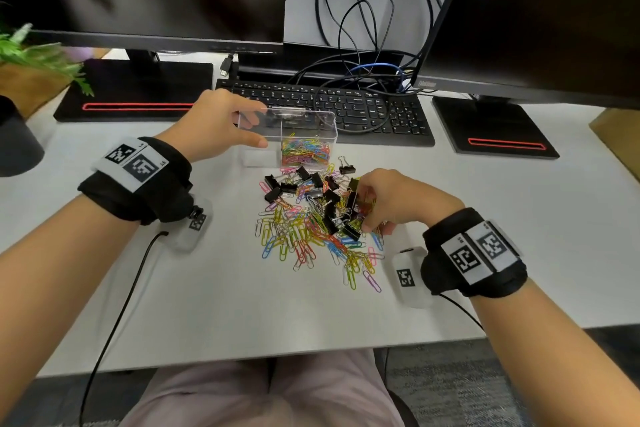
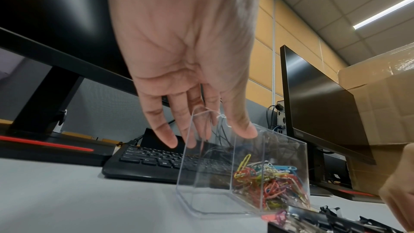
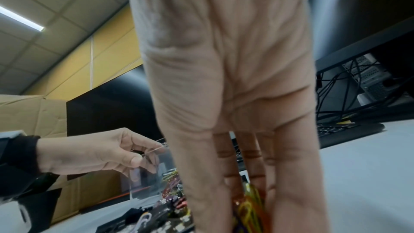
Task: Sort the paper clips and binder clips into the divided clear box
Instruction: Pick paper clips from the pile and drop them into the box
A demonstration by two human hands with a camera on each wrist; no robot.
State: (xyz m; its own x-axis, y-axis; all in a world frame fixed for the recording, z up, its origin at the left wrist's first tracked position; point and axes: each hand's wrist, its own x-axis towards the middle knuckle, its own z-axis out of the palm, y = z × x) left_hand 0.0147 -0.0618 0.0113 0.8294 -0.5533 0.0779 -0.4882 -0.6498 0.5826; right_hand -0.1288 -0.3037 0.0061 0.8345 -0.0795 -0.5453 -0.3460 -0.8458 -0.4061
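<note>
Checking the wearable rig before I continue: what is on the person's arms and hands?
Both hands are bare, forearms unsleeved. Left wrist and right wrist each wear a black fabric band with two white square-code tags, a small translucent tagged camera pod and a thin black cable.

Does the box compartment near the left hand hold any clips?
No, that compartment of the box is empty; the paper clips fill the other.

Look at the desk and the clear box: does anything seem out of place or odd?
Only the unsorted heap of paper clips and binder clips spread over the desk. The clear box stands upright, steadied by the left hand; one compartment holds paper clips, the other looks empty.
</note>
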